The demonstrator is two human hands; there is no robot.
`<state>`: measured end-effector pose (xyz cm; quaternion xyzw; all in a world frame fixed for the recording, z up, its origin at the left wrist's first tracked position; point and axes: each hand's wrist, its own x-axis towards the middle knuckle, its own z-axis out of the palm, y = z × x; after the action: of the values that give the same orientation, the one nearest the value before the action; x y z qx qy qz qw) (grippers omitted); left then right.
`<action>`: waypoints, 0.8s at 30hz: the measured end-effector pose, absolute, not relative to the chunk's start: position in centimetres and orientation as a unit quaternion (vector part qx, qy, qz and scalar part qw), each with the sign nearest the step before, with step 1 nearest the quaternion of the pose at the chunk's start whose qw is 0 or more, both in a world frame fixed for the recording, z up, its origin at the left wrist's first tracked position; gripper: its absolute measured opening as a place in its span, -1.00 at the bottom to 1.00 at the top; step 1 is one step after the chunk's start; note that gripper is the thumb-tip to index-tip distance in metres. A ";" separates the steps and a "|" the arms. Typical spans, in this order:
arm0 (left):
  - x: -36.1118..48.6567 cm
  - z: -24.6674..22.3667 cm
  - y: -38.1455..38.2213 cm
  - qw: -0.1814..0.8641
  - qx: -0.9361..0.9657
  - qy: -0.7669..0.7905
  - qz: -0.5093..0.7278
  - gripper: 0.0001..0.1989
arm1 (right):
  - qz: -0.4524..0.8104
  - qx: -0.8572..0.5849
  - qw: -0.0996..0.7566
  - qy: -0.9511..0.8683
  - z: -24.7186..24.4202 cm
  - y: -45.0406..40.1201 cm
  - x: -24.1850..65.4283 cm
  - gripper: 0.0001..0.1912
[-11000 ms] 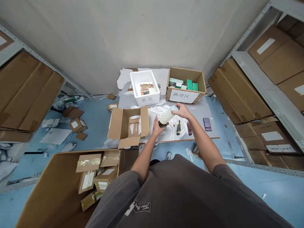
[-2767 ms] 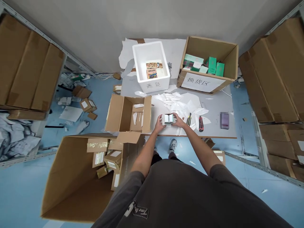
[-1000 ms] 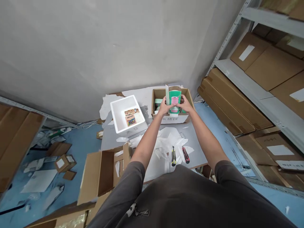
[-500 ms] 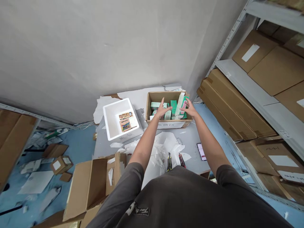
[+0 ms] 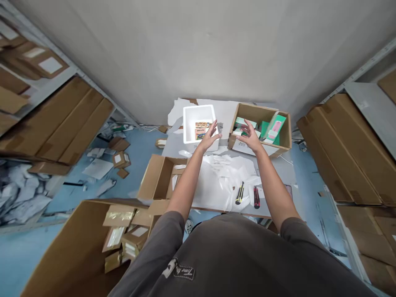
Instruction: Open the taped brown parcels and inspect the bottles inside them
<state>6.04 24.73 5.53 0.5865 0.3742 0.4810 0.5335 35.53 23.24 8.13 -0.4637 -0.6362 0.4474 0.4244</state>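
My left hand (image 5: 210, 138) is open with fingers apart, at the right side of a white foam box (image 5: 188, 123). Inside that box lie a small patterned packet (image 5: 203, 125) and a brown packet with a colourful picture (image 5: 200, 133). My right hand (image 5: 250, 138) is open too, over the front left of a cardboard box (image 5: 284, 140) that holds several green and white cartons. One green carton with a pink panel (image 5: 276, 128) leans up at the right of that box. Neither hand holds anything.
White plastic wrap (image 5: 222, 177) covers the table's front, with a yellow-black cutter knife (image 5: 239, 193) and a red-black one (image 5: 256, 198). An open carton (image 5: 161, 177) stands at the left. A large carton of small parcels (image 5: 80, 247) is lower left. Shelves of boxes flank both sides.
The view has turned left. My right hand has come away from the pink-panelled green carton, which stays in the cardboard box. My left hand has moved from over that box to the foam box.
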 end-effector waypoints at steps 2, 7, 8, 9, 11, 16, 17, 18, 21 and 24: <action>0.7 5.1 21.3 0.512 0.587 0.381 0.498 -0.03 | 0.456 -0.452 0.416 -0.644 7.9 20.8 30.7 0.36; -12.5 3.7 11.5 0.508 0.555 0.407 0.517 -0.01 | 0.484 -0.434 0.381 -0.658 6.9 13.3 17.6 0.33; -15.0 3.4 9.5 0.509 0.547 0.416 0.518 -0.01 | 0.489 -0.431 0.370 -0.662 6.7 11.8 15.0 0.32; -17.3 3.2 7.6 0.509 0.541 0.427 0.516 -0.01 | 0.493 -0.428 0.360 -0.667 6.5 10.4 12.5 0.31; -21.5 2.7 4.0 0.502 0.543 0.448 0.503 0.00 | 0.493 -0.425 0.340 -0.679 6.0 7.6 8.0 0.29; -26.9 0.5 -2.5 0.426 0.656 0.511 0.356 -0.09 | 0.419 -0.448 0.242 -0.752 3.5 1.6 1.1 0.17; -27.1 -0.3 -3.6 0.405 0.686 0.528 0.295 -0.11 | 0.394 -0.467 0.201 -0.766 2.6 0.5 0.6 0.16; -27.2 -1.1 -4.5 0.383 0.711 0.543 0.229 -0.13 | 0.371 -0.489 0.155 -0.774 1.7 -0.7 0.2 0.15; -26.8 -3.7 -7.3 0.324 0.749 0.575 0.057 -0.23 | 0.323 -0.555 0.034 -0.766 -1.5 -4.5 -0.3 0.14; -26.3 -5.9 -9.5 0.274 0.772 0.574 -0.008 -0.44 | 0.296 -0.594 -0.007 -0.748 -4.8 -8.3 -0.2 0.10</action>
<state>-26.28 -9.49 -5.89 0.7718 0.5737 -0.0078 0.2741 -0.15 -8.25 -4.80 -0.5941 -0.7480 0.2956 -0.0072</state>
